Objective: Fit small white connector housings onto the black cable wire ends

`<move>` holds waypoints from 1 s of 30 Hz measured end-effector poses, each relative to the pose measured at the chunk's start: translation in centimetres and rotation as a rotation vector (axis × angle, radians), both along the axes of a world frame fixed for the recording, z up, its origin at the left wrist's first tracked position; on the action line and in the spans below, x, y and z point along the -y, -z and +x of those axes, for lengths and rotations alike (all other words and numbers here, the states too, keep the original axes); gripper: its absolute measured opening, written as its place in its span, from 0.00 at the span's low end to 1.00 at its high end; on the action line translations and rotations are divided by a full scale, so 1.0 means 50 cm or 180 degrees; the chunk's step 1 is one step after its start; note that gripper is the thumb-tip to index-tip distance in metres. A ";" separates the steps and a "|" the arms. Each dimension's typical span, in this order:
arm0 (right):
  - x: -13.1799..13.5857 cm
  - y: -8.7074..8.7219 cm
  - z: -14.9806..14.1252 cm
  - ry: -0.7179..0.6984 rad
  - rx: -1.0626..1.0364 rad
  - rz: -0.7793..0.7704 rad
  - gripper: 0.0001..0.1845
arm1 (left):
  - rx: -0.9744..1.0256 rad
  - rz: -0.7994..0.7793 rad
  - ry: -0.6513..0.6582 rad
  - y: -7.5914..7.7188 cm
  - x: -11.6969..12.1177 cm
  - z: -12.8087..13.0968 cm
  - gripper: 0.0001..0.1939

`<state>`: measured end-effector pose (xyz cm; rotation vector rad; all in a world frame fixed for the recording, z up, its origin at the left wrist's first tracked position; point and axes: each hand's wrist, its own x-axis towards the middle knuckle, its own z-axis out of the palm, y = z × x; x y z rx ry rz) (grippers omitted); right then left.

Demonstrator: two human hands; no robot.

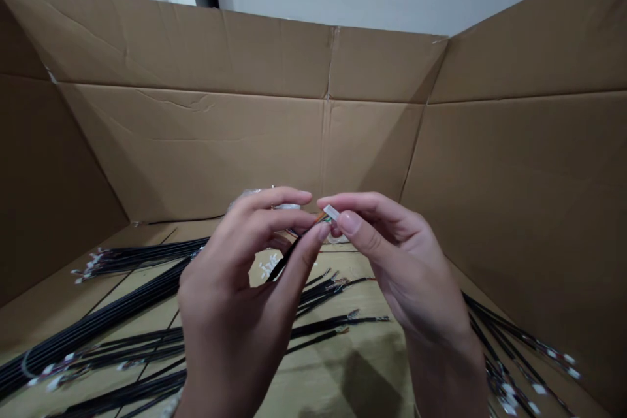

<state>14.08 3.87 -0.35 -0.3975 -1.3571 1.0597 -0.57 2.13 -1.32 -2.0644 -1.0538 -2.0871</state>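
Note:
My left hand (249, 274) pinches the end of a black cable (284, 262) between thumb and fingers. Thin coloured wires, one of them orange, come out of that end. Between the thumb and fingertips of my right hand (401, 255) is a small white connector (331, 212). The wires reach up to the connector, but how far they sit in it I cannot make out. Both hands meet at the middle of the view, above the cardboard surface.
Cardboard walls (220, 121) enclose the work surface. Black cables with white connectors (93, 264) lie at the left, a thick tied bundle (112, 313) among them. More cables (519, 353) lie at the right. Stripped cable ends (337, 323) and loose white connectors (268, 264) lie beyond my hands.

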 end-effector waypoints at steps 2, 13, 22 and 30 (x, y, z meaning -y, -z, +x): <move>0.000 0.000 -0.001 0.0004 0.0010 -0.0001 0.06 | 0.0076 -0.0038 0.0085 -0.001 -0.003 -0.002 0.07; 0.001 0.002 -0.003 0.0455 0.0235 0.0168 0.05 | 0.0046 -0.0305 0.0247 -0.014 -0.005 -0.009 0.07; 0.000 -0.002 -0.012 0.0267 -0.0049 0.0007 0.06 | 0.0279 -0.0579 0.0549 -0.010 -0.014 -0.016 0.19; -0.006 0.001 -0.010 0.0400 -0.0068 0.0114 0.09 | -0.0028 -0.0664 0.0535 -0.020 -0.016 -0.023 0.05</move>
